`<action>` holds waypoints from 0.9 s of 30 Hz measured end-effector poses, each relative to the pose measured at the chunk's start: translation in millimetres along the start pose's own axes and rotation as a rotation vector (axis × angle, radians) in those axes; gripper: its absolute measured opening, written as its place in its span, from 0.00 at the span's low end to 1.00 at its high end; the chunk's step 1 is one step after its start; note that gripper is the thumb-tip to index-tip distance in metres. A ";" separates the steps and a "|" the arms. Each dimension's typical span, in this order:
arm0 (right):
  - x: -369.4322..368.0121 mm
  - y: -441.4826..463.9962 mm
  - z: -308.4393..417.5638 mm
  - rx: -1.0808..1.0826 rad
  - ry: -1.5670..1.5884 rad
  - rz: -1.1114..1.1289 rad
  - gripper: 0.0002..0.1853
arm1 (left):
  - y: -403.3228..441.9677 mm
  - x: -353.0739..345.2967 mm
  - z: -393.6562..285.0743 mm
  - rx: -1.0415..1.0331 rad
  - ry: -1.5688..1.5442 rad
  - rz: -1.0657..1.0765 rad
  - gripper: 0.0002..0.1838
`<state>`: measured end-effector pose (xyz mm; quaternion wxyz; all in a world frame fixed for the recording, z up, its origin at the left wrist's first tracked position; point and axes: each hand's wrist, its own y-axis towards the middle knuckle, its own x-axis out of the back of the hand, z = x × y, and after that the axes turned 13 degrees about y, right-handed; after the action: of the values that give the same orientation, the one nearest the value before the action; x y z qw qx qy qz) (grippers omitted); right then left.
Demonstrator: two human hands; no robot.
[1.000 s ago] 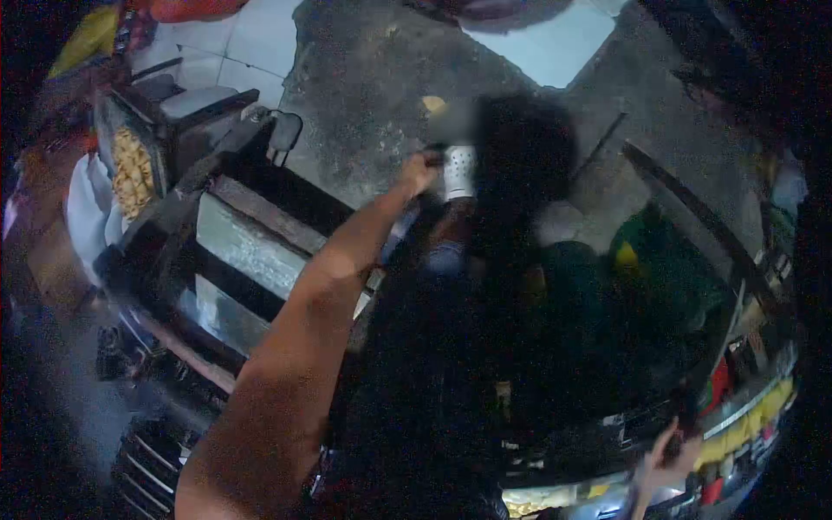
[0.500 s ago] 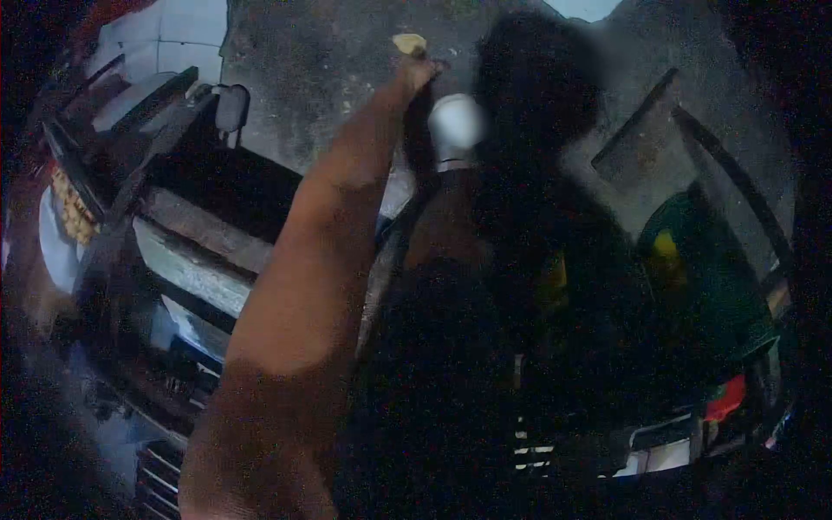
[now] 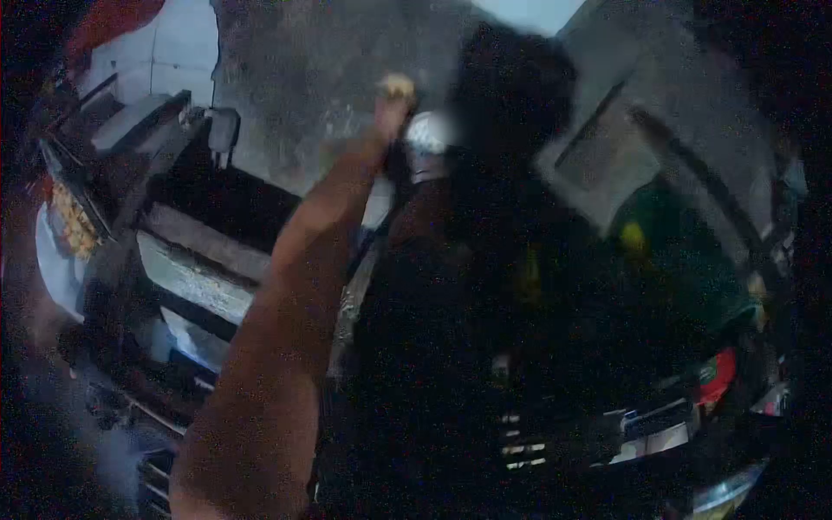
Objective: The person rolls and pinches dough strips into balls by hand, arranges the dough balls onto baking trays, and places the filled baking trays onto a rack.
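My left hand [image 3: 392, 111] reaches down over the grey floor at the upper middle, its fingers closed round a small pale-yellow piece [image 3: 397, 85]. Blur hides the exact grip. Just right of the hand is a white shoe [image 3: 425, 132], partly smeared, on a foot below me. My right hand is out of view.
Left of my arm stands a dark frame with grey metal panels [image 3: 195, 276]. A tray of yellowish pieces [image 3: 74, 221] is at far left, near white floor tiles [image 3: 182, 52]. Dark green bags or cloth [image 3: 676, 251] and a red item [image 3: 717, 377] are at right.
My left hand went from beside the shoe to the yellow piece on the floor, and has drawn back slightly with it. My right hand, visible at lower right a second ago, has left view.
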<state>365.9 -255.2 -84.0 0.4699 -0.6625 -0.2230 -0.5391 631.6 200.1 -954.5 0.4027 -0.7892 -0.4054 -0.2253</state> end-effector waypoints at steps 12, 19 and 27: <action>65.1 -1.5 41.0 0.098 0.114 -0.549 0.14 | -245.3 307.4 -379.8 0.232 -0.006 0.390 0.14; -17.9 -33.9 0.5 0.028 0.340 -0.570 0.18 | -243.0 384.8 -524.4 -0.565 0.115 0.684 0.12; 48.1 -47.4 20.1 -0.014 0.309 -0.583 0.18 | -71.3 628.1 -928.4 -0.477 -0.359 0.302 0.29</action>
<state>353.4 -226.2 -21.0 0.3194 -0.4847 -0.3254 -0.7464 903.9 -246.8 39.3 0.1577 -0.9394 -0.2843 -0.1088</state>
